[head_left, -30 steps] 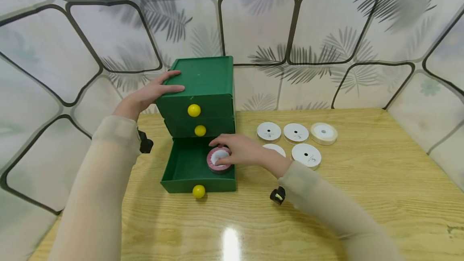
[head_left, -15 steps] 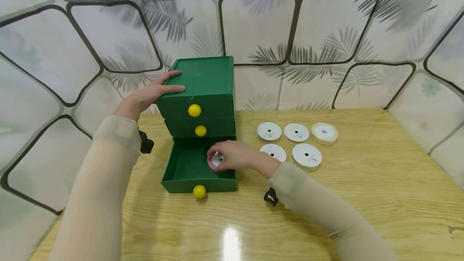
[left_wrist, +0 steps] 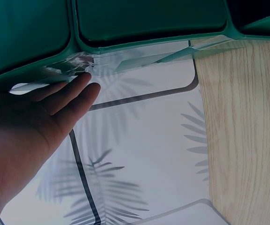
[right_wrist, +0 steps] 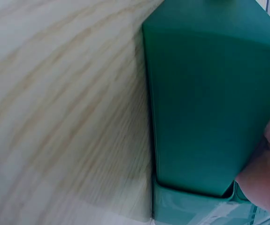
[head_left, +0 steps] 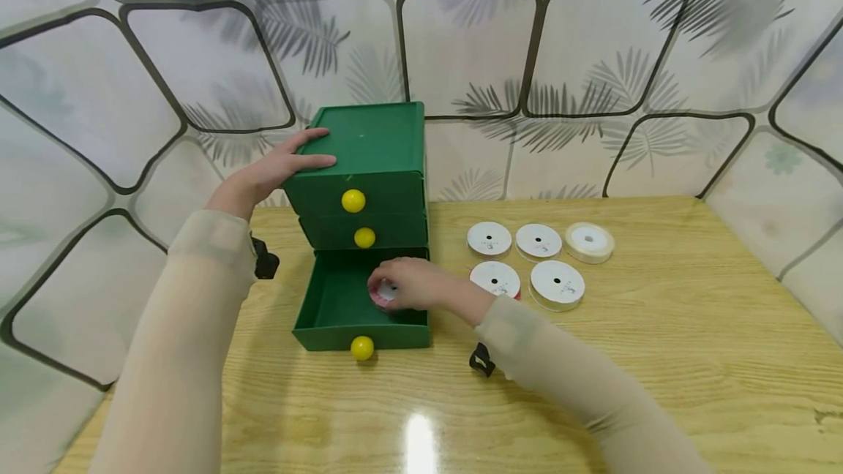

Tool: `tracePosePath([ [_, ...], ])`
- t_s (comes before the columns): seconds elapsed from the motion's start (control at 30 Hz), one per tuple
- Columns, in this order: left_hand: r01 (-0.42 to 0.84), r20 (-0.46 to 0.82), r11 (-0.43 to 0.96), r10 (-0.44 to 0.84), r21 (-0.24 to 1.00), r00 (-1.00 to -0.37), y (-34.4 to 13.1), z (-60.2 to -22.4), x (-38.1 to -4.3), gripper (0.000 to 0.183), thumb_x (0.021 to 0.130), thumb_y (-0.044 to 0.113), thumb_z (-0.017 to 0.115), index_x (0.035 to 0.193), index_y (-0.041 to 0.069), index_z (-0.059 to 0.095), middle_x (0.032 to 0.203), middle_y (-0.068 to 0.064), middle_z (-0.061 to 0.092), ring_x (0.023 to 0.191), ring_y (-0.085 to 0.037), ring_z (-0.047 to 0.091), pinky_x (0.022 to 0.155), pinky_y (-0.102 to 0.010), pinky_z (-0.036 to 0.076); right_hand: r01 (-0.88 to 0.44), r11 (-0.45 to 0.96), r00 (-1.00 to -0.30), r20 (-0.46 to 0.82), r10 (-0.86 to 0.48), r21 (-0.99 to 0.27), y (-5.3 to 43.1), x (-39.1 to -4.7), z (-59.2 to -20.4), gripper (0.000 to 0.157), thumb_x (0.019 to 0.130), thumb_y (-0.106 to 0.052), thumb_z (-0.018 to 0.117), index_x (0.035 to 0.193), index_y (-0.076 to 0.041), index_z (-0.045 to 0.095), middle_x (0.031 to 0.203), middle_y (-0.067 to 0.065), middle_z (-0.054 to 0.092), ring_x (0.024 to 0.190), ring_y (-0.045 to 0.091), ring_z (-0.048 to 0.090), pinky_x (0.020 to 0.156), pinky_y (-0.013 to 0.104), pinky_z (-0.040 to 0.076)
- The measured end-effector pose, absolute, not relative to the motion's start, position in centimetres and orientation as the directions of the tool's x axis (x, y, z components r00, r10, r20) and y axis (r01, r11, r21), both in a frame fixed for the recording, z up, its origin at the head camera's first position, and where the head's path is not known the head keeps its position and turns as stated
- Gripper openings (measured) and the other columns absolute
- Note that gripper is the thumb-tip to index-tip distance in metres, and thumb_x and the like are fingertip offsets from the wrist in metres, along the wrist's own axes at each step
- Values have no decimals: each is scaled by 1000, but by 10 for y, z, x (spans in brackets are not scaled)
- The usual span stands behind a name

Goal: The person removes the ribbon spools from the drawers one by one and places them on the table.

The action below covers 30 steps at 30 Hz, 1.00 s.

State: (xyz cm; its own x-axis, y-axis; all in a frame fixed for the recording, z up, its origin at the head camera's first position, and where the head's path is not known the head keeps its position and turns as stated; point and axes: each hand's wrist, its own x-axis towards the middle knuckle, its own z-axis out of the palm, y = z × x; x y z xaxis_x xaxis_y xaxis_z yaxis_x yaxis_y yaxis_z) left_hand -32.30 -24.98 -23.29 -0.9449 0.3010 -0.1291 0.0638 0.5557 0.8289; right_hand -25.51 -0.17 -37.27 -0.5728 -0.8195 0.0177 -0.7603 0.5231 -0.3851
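Note:
A green drawer cabinet [head_left: 372, 137] with yellow knobs stands on the table, its bottom drawer [head_left: 336, 313] pulled out. My left hand [head_left: 270, 170] rests on the cabinet's top left edge, fingers extended; the left wrist view shows several fingers [left_wrist: 71, 101] against its side. Inside the bottom drawer, my right hand [head_left: 415, 284] grips a pink ribbon roll [head_left: 378, 295] with a white core, partly hidden by the fingers. In the right wrist view only a bit of the hand [right_wrist: 266, 173] shows at the right edge, beside the drawer wall [right_wrist: 210, 108].
Right of the cabinet, several white-faced ribbon spools [head_left: 556, 284] lie flat on the wooden table [head_left: 527, 386]. A cream ribbon roll [head_left: 589, 242] lies at the right end of the back row. Patterned fabric [head_left: 474, 57] hangs behind the table.
My right hand has closed its fingers round the pink ribbon roll and shifted it slightly left in the drawer. The left hand stays in place on the cabinet.

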Motion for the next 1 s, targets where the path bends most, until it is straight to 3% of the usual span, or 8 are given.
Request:
tracePosePath([
  [0.23, 59, -134, 551, 303, 833, -944, -251, -233, -323, 80, 95, 40, 60, 158, 27, 13, 162, -5, -7, 141, -37, 18, 110, -58, 22, -808, 479, -524, 46, -851, -343, -13, -251, -374, 22, 94, -20, 66, 116, -15, 69, 113, -2, 63, 99, 15, 55, 91, 26, 45],
  [0.47, 62, -132, 557, 302, 828, -944, -252, -234, -322, 80, 95, 41, 61, 158, 28, 12, 162, -3, -9, 144, -35, 12, 110, -59, 20, -832, 457, -494, 46, -868, -314, -25, -247, -374, 21, 95, -20, 65, 115, -14, 69, 113, -2, 64, 98, 13, 55, 91, 23, 43],
  [0.63, 41, -146, 538, 301, 842, -943, -252, -235, -323, 81, 95, 40, 61, 158, 28, 12, 162, -6, -5, 141, -37, 19, 109, -58, 23, -776, 459, -527, 45, -849, -432, -23, -250, -373, 31, 94, -21, 68, 124, -13, 66, 114, -2, 63, 99, 12, 56, 90, 23, 44],
  [0.77, 49, -141, 546, 300, 837, -944, -251, -234, -323, 81, 95, 40, 61, 158, 27, 12, 162, -7, -6, 142, -37, 16, 110, -58, 21, -727, 448, -570, 92, -817, -520, -14, -257, -369, 43, 91, -27, 72, 128, -9, 63, 115, 1, 64, 99, 15, 57, 87, 25, 45],
  [1.0, 56, -136, 553, 300, 831, -944, -249, -232, -322, 80, 95, 40, 60, 158, 27, 12, 162, -6, -7, 143, -36, 14, 111, -58, 19, -729, 550, -637, 111, -762, -407, -2, -266, -375, 55, 86, -45, 72, 128, -12, 62, 116, 0, 63, 100, 15, 59, 87, 30, 47],
])
